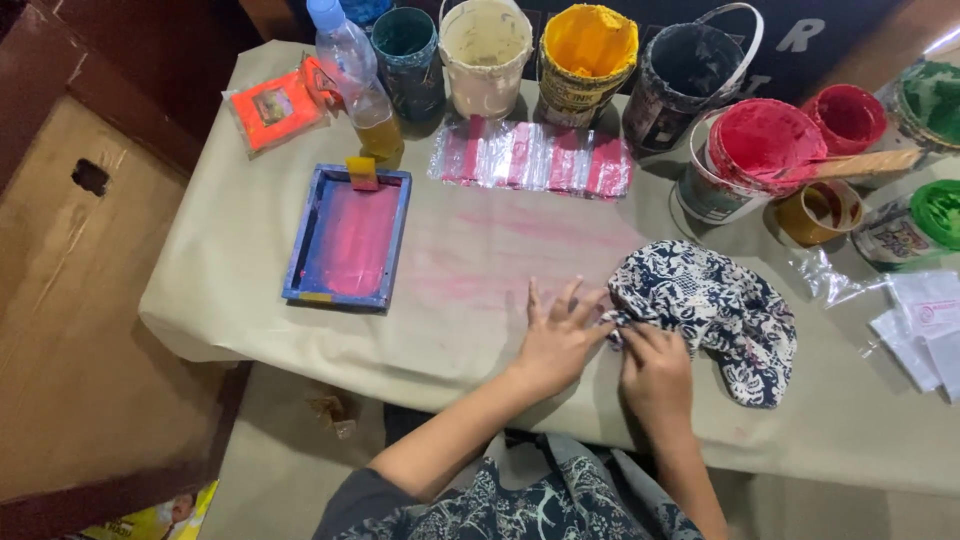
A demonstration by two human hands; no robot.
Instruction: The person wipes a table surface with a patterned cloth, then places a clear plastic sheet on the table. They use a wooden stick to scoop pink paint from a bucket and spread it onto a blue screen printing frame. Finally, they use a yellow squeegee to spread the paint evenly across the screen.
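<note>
Cloth (715, 310) bunched, not yet flat: left hand (556, 340) pressing table (480, 320) with fingers spread wide, right hand (655, 372) pinching cloth edge, pink-stained screen frame (348, 238) set apart.

Right hand (655, 372) fingers tucked under the patterned cloth (705, 310), tips hidden. Green paint tub (932, 100) cut by right frame edge. Plastic bottle (350, 75) cap clipped at top. Paper sheets (925, 325) run off lower right.
</note>
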